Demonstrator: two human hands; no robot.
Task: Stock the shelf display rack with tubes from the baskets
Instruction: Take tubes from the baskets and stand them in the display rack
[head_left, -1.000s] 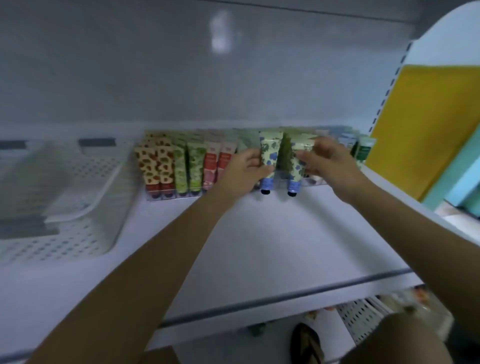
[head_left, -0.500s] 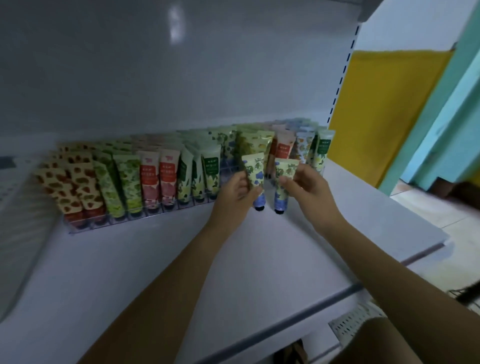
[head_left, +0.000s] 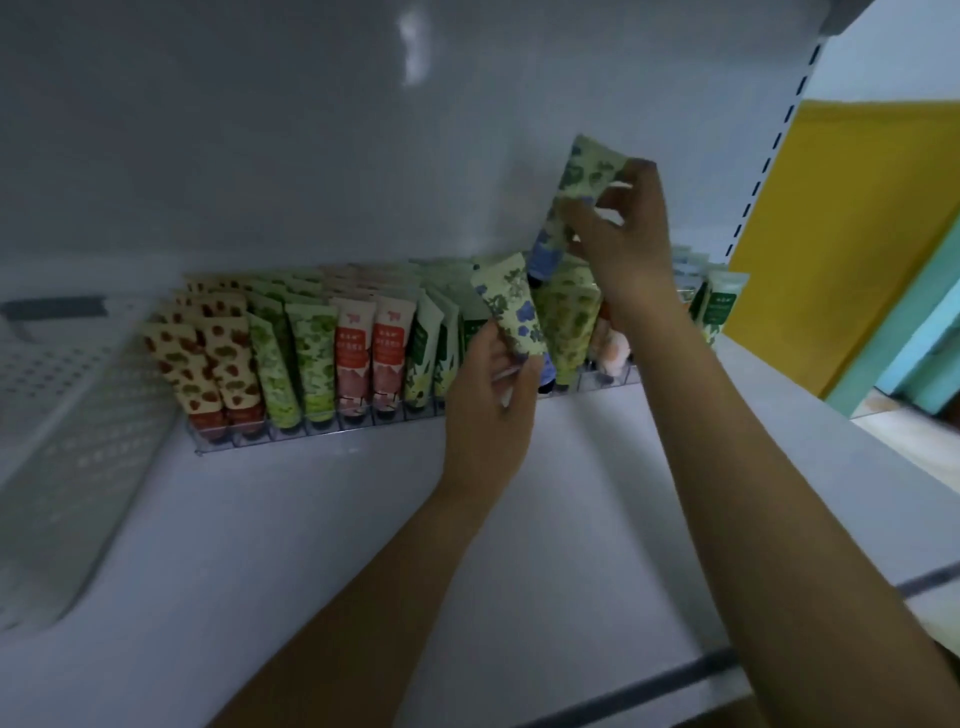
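White metal makes up the biggest surfaces: the shelf (head_left: 311, 545) and the back panel (head_left: 260, 156) rising behind it. To the right of the shelving stands a yellow panel (head_left: 857, 234). A white perforated basket (head_left: 78, 441) lies on the shelf at the far left; its contents cannot be made out. Just beside the basket, a clear display rack (head_left: 322, 439) runs along the back of the shelf. It is packed with upright tubes in rows, caps down: strawberry-print tubes (head_left: 208, 364) at the left end, then leafy green tubes (head_left: 306, 358), then red-and-pink tubes (head_left: 374, 353), with more green and pale ones further right.

Both of the person's bare arms reach in from below. The left hand (head_left: 491, 389) grips a blue-flowered tube (head_left: 511, 306) round its lower part, tilted, cap down, at the front edge of the rack. The right hand (head_left: 623, 244) pinches a second blue-flowered tube (head_left: 582, 176) between thumb and fingertips. This tube is well above the rack in front of the back panel, slanted with its blue end pointing down.
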